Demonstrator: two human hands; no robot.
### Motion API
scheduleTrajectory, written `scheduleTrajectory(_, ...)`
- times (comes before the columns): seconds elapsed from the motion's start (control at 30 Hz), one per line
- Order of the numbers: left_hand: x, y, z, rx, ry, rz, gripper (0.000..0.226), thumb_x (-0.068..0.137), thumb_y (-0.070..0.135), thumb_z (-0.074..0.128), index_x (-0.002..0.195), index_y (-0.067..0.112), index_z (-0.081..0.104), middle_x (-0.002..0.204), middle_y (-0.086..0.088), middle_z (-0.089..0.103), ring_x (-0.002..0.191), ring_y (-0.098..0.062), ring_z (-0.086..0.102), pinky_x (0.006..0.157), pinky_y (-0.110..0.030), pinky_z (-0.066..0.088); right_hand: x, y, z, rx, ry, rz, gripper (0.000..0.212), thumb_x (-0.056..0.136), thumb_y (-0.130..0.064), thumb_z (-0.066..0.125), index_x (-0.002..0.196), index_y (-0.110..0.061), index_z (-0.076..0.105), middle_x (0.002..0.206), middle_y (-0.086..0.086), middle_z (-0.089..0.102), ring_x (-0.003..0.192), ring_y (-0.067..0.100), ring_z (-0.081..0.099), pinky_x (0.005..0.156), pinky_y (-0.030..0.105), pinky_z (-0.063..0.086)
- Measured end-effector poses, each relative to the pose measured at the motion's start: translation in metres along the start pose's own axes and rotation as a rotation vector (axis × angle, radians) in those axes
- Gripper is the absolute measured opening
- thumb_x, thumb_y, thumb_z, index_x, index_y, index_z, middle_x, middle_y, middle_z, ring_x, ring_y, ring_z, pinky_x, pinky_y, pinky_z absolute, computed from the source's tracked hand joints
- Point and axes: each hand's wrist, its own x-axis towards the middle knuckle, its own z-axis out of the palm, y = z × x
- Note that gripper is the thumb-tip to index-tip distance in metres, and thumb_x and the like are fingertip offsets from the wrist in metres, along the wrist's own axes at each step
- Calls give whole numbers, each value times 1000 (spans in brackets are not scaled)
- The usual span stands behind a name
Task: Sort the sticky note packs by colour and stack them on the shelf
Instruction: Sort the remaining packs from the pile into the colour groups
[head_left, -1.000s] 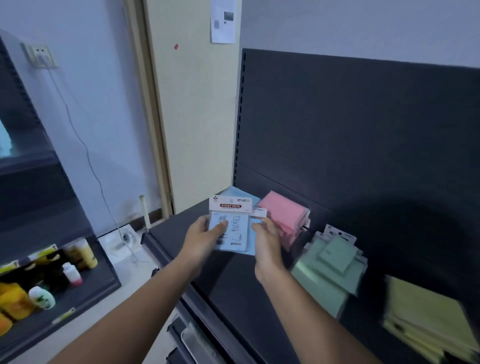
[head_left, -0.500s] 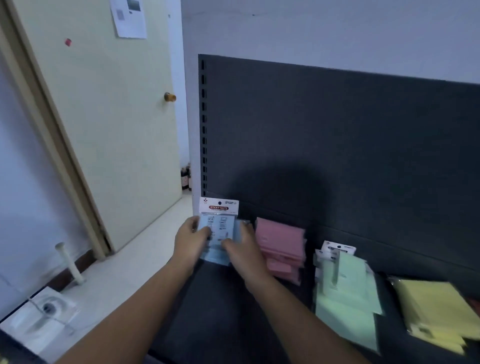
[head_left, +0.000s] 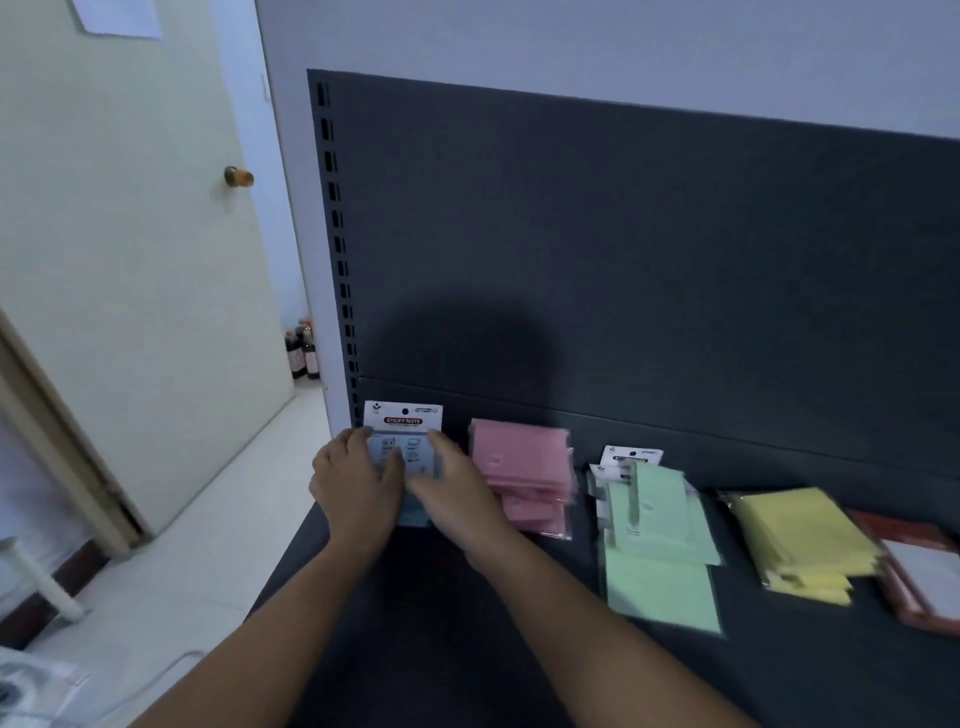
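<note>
Both left hand (head_left: 358, 483) and right hand (head_left: 453, 488) pinch the blue sticky note pack (head_left: 404, 420) just beside the pink stack (head_left: 522, 467).

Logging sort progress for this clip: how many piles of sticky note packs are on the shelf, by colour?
Blue pile: 1
Pink pile: 1
Green pile: 1
Yellow pile: 1
Total: 4 piles; the packs within each pile are too blurred to count.

Dark shelf (head_left: 415, 623), blue packs (head_left: 413, 514), pink stack (head_left: 522, 467), green stack (head_left: 660, 545), yellow stack (head_left: 800, 540)
</note>
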Motion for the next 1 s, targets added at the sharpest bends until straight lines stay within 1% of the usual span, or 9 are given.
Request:
scheduleTrajectory(0.1, -10, 18, 1, -110, 105, 136, 32, 87, 15, 57, 119, 11, 54, 126, -10, 52, 122, -28, 37, 100, -38, 25, -5, 3, -11, 117, 30, -59, 43, 91, -7, 49, 132, -20, 47, 129, -7, 52, 120, 8, 50, 103, 26, 41)
scheduleTrajectory(0.23, -33, 51, 9, -303, 119, 325, 21, 83, 5, 56, 103, 10, 59, 105, -4, 59, 105, -22, 46, 88, -30, 28, -22, 10, -41, 220, 171, -131, 35, 87, 3, 47, 105, -25, 57, 107, -2, 64, 102, 14, 62, 90, 28, 51)
scheduleTrajectory(0.3, -49, 68, 16, -377, 51, 405, 19, 81, 9, 51, 98, 10, 60, 96, 2, 57, 95, -17, 47, 81, -25, 29, -33, 16, -66, 202, 257, -137, 35, 86, 5, 46, 100, -24, 60, 102, 1, 66, 98, 18, 64, 87, 30, 53)
scheduleTrajectory(0.47, -104, 118, 49, -449, -220, 570, 13, 83, 3, 53, 87, 8, 64, 83, 4, 62, 79, -15, 56, 73, -26, 42, -82, 49, -142, 5, 479, -124, 32, 85, 10, 47, 103, -13, 59, 90, -1, 62, 83, 12, 59, 73, 8, 45)
scheduleTrajectory(0.53, -132, 140, 66, -440, -319, 622, 15, 82, -3, 56, 85, 9, 66, 81, 5, 63, 78, -15, 59, 73, -26, 44, -109, 67, -176, -70, 553, -84, 27, 86, 6, 49, 103, -12, 59, 90, -1, 61, 82, 10, 58, 74, 8, 43)
scheduleTrajectory(0.63, -180, 174, 96, -369, -500, 650, 17, 82, 3, 58, 93, 12, 67, 87, 4, 66, 87, -17, 60, 82, -33, 45, -156, 91, -229, -156, 656, 2, 26, 84, 7, 50, 101, -11, 60, 90, -1, 59, 88, 15, 57, 81, 19, 44)
scheduleTrajectory(0.77, -251, 222, 138, -264, -728, 675, 27, 87, 18, 59, 113, 14, 62, 106, -2, 67, 104, -19, 59, 91, -32, 44, -233, 125, -299, -329, 725, 129, 27, 80, 4, 52, 102, -9, 61, 100, 5, 63, 97, 19, 59, 78, 14, 38)
scheduleTrajectory(0.9, -326, 277, 171, -210, -829, 735, 36, 90, 30, 56, 123, 16, 58, 117, 0, 63, 111, -19, 55, 97, -33, 41, -309, 153, -369, -427, 805, 257, 29, 86, -5, 56, 115, -7, 58, 116, 9, 59, 110, 20, 56, 90, 22, 40)
scheduleTrajectory(1.0, -382, 316, 194, -159, -932, 762, 43, 91, 38, 52, 129, 17, 52, 125, 2, 59, 118, -19, 50, 101, -36, 37, -364, 173, -414, -469, 853, 315, 31, 88, -9, 56, 119, -8, 57, 120, 8, 57, 112, 19, 55, 87, 17, 36)
